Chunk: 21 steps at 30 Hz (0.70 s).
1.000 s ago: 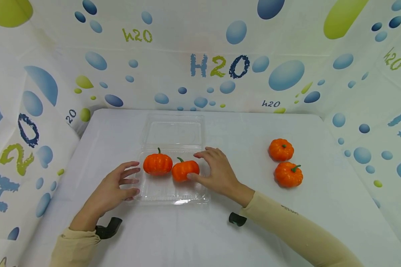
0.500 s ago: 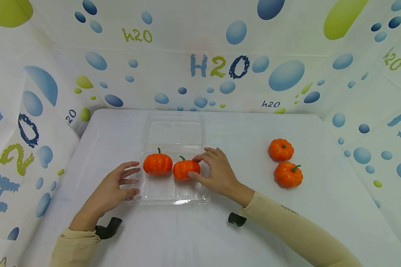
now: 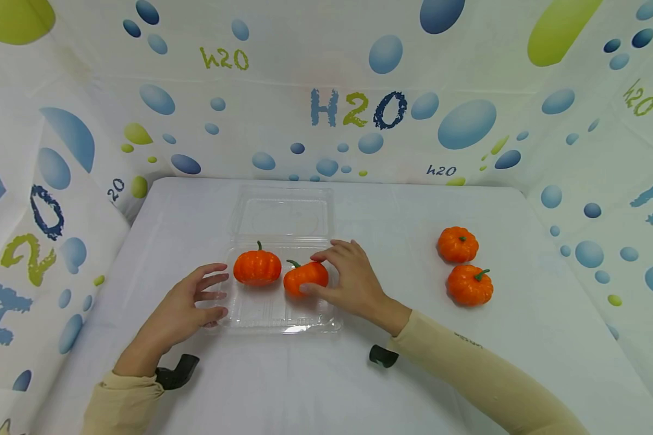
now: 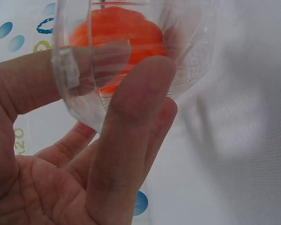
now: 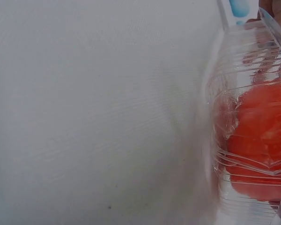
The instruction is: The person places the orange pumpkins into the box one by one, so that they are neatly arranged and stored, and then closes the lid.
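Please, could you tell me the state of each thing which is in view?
Box: open.
Lid: folded back.
Left pumpkin: upright in box, not held.
Middle pumpkin: tilted, held.
Back pumpkin: on table, not held.
Front pumpkin: on table, not held.
Left grip: fingers spread, at box's left side.
Right grip: pinching middle pumpkin.

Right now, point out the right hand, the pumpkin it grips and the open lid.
Right hand (image 3: 356, 278), head view: back of hand.
Gripped pumpkin (image 3: 308, 274), head view: upper side.
Open lid (image 3: 283, 215), head view: middle panel.
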Each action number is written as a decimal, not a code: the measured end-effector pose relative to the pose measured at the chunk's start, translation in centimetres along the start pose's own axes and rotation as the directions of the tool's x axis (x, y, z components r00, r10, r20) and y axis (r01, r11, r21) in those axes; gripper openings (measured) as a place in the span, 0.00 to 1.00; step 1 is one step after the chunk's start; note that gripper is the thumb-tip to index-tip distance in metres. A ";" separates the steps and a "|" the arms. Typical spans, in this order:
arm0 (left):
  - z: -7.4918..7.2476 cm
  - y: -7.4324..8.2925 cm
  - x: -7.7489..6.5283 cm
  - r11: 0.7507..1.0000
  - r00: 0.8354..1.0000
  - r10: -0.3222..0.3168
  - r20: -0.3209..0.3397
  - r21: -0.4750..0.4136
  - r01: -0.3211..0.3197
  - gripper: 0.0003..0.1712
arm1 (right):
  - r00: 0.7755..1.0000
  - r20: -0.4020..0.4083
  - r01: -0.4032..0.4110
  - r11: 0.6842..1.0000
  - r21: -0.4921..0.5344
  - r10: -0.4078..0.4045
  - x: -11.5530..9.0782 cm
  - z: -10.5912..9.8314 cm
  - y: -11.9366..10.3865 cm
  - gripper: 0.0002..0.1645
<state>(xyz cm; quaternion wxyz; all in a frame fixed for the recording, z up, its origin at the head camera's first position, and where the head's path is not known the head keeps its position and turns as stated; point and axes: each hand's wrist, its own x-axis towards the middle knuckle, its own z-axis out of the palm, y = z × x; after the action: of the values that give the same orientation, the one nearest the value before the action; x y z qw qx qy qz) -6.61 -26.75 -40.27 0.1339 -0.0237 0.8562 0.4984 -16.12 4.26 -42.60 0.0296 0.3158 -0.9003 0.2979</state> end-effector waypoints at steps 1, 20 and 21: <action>0.0 0.0 0.0 1.000 1.000 0.000 0.000 -0.001 0.000 0.47 | 1.000 0.005 -0.002 1.000 -0.002 0.002 0.0 0.0 0.0 0.32; 0.0 -0.1 0.1 1.000 1.000 -0.011 0.000 -0.005 0.011 0.47 | 0.997 0.051 -0.048 0.980 -0.191 0.059 2.2 -0.3 -0.9 0.34; 0.0 -0.1 0.1 1.000 1.000 -0.011 -0.001 -0.003 0.011 0.47 | 0.997 0.052 -0.048 0.980 -0.194 0.059 2.2 -0.4 -0.9 0.34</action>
<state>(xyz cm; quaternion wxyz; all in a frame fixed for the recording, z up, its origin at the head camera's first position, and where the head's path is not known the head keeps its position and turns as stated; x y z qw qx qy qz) -6.65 -26.83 -40.40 0.1364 -0.0288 0.8554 0.4988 -17.37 2.69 -41.26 0.0262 0.2956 -0.9335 0.2012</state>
